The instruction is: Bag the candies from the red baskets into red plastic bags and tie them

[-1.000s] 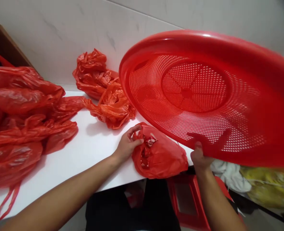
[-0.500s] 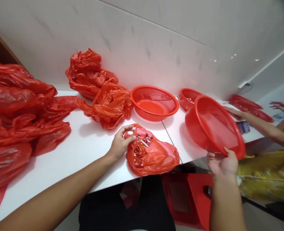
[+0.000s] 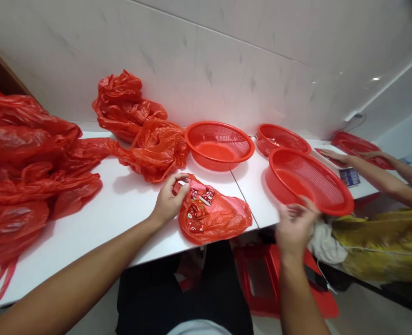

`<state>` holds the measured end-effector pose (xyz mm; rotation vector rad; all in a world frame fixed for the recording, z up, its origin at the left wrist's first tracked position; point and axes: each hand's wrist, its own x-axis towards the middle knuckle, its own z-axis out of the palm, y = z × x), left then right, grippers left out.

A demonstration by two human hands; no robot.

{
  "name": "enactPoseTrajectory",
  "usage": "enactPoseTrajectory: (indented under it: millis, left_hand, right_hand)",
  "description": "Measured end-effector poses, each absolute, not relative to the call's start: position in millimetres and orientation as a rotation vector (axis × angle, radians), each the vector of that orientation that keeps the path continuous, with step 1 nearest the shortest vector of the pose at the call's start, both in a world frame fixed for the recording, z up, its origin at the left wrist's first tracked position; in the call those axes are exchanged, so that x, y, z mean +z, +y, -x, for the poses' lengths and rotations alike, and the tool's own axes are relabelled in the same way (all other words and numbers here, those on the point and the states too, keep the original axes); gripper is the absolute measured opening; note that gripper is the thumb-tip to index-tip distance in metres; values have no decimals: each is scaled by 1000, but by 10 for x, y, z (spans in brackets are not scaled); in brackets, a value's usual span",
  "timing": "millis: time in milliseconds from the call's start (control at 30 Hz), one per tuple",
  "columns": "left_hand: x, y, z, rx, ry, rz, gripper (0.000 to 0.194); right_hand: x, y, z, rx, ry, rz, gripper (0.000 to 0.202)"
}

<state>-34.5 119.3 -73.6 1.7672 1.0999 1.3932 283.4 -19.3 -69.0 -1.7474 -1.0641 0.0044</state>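
My left hand pinches the upper left edge of a red plastic bag lying at the table's front edge. Small red patterned packets show at the bag's left end. My right hand, blurred, is in front of the near rim of a red basket on the table's right part; its fingers are bent, and whether they touch the rim is unclear. Another red basket stands behind the bag. A third basket, with small things inside, stands behind the right one.
Crumpled red bags lie left of centre, and a big heap of red bags fills the left. At the right, another person's hands are over red trays. A red stool stands below the table.
The right basket has gone from tilted to resting flatter on the table. My right hand has moved left, away from its underside. The other person's hands have lowered to the trays.
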Motion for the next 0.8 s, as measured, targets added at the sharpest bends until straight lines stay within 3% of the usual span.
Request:
enactPoseTrajectory:
  millis: [133, 233, 367, 433, 533, 667, 800]
  left_hand:
    - [-747, 1178, 339, 1381, 1110, -1848, 31]
    - [-747, 1176, 357, 1397, 1118, -1886, 30]
    - [-713, 1166, 380, 1468, 1104, -1866, 29]
    - [-673, 1156, 389, 1515, 1099, -1842, 29]
    - [-594, 1141, 414, 1595, 1069, -1803, 29]
    - [-534, 1140, 450, 1627, 1047, -1783, 27]
    - [-562, 1138, 451, 1591, 1078, -1797, 27]
  right_hand:
    - [-516, 17, -2335, 189, -1548, 2066, 71]
    - [-495, 182, -2367, 344, -1605, 2148, 70]
    - [-402, 281, -2631, 919, -1349, 1522, 67]
    - [-276, 306, -2737, 1053, -1209, 1224, 69]
    - [-96, 328, -2825, 917, -1160, 1175, 67]
    - [-127, 310, -2786, 582, -1270, 1591, 63]
    - [-375, 305, -2644, 585, -1471, 1920, 71]
